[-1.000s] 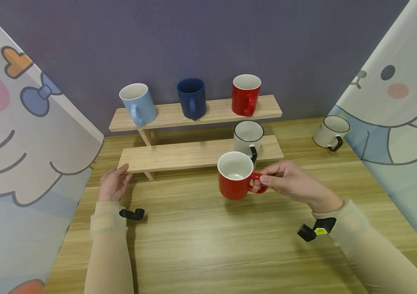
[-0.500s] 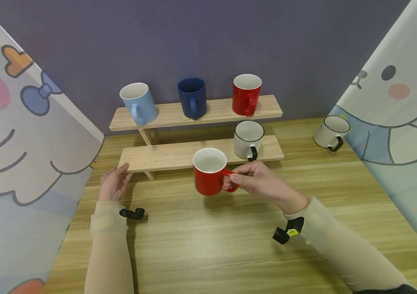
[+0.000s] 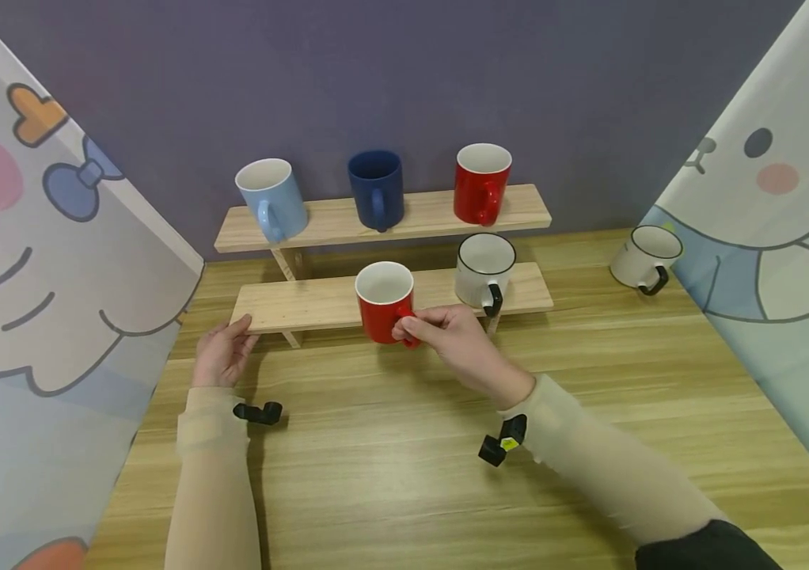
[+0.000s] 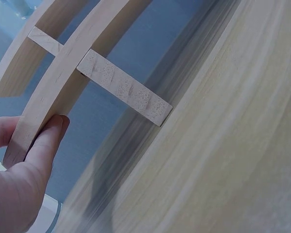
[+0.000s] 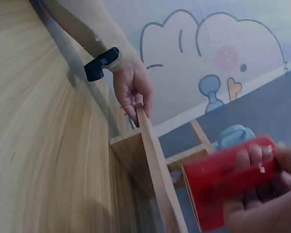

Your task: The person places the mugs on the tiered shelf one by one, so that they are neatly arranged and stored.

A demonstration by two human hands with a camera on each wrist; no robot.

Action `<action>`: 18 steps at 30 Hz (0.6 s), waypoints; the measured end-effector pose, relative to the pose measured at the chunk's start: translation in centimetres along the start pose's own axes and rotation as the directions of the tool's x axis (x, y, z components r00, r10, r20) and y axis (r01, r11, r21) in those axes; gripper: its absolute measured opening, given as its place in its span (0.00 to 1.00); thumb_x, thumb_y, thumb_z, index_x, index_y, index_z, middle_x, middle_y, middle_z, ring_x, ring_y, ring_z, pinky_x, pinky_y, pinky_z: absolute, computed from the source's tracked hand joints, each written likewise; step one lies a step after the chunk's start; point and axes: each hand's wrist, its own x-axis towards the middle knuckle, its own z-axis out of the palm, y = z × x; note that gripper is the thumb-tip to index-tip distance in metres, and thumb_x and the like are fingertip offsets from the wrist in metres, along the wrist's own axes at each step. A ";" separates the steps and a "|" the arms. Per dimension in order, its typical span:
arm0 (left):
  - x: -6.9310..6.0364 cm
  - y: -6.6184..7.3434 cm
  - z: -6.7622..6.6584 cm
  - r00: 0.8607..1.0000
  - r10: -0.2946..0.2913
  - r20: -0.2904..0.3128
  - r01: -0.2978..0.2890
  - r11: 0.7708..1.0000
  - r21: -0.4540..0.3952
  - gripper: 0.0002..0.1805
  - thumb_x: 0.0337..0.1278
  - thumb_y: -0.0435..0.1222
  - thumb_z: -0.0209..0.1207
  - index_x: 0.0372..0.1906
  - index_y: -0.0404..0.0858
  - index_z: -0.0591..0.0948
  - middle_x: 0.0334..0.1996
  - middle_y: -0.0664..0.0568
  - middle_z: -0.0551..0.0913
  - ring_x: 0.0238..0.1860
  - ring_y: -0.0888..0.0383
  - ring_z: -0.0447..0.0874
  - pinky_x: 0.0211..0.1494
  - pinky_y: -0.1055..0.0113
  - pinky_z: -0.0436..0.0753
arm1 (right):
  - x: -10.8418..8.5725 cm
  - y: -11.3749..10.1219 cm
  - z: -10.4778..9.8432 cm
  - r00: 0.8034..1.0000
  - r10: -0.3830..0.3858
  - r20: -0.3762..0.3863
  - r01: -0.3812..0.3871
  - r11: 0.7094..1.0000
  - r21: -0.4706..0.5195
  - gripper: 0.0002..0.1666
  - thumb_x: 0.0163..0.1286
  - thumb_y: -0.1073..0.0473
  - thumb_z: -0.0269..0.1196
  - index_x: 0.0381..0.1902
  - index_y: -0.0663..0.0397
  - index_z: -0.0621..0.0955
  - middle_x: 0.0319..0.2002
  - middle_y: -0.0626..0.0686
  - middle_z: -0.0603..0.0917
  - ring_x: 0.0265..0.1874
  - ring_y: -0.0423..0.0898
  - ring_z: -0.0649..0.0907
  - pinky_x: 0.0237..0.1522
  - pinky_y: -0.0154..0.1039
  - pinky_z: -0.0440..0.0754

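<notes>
My right hand (image 3: pixel 456 339) pinches the handle of a red mug (image 3: pixel 379 317) with a white inside, which is upright at the front edge of the lower shelf (image 3: pixel 298 305); whether its base touches the board I cannot tell. In the right wrist view the red mug (image 5: pixel 208 184) is beside the shelf board, the right hand (image 5: pixel 266 194) on its handle. My left hand (image 3: pixel 222 356) grips the left end of the lower shelf, thumb on top. The left wrist view shows the left hand (image 4: pixel 26 179) with thumb and fingers on either side of the board (image 4: pixel 48 97).
The upper shelf (image 3: pixel 333 222) bears a light blue mug (image 3: pixel 276 202), a dark blue mug (image 3: pixel 378 194) and another red mug (image 3: pixel 476 186). A white mug with black rim (image 3: pixel 479 273) stands right on the lower shelf. A similar white mug (image 3: pixel 639 260) is on the table at right.
My right hand has carried the red mug leftward and back, from in front of the white mug to the middle of the lower shelf. My left hand has stayed on the board.
</notes>
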 end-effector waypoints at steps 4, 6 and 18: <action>0.0 0.0 -0.1 1.000 0.003 0.008 -0.003 1.000 0.000 0.16 0.67 0.23 0.62 0.55 0.30 0.72 0.38 0.41 0.85 0.37 0.54 0.89 0.53 0.71 0.82 | 0.9 0.4 1.4 0.994 -0.024 -0.108 0.027 0.999 0.022 0.11 0.74 0.66 0.65 0.46 0.73 0.86 0.38 0.60 0.89 0.41 0.48 0.86 0.48 0.40 0.84; 0.0 0.0 -0.1 1.000 0.000 0.010 0.000 1.000 -0.013 0.16 0.67 0.23 0.62 0.56 0.30 0.72 0.38 0.40 0.85 0.38 0.53 0.89 0.53 0.71 0.82 | 1.3 0.5 2.0 0.988 -0.025 -0.152 0.031 0.999 0.039 0.11 0.74 0.67 0.65 0.46 0.73 0.86 0.37 0.60 0.89 0.40 0.46 0.86 0.49 0.39 0.84; 0.2 0.0 -0.1 1.000 -0.011 0.007 0.011 1.000 -0.010 0.20 0.67 0.23 0.62 0.59 0.30 0.69 0.39 0.41 0.85 0.39 0.54 0.89 0.53 0.71 0.82 | 3.5 2.2 3.7 0.938 -0.100 -0.333 0.093 0.995 -0.037 0.11 0.72 0.61 0.68 0.44 0.66 0.89 0.37 0.54 0.90 0.42 0.43 0.83 0.49 0.39 0.84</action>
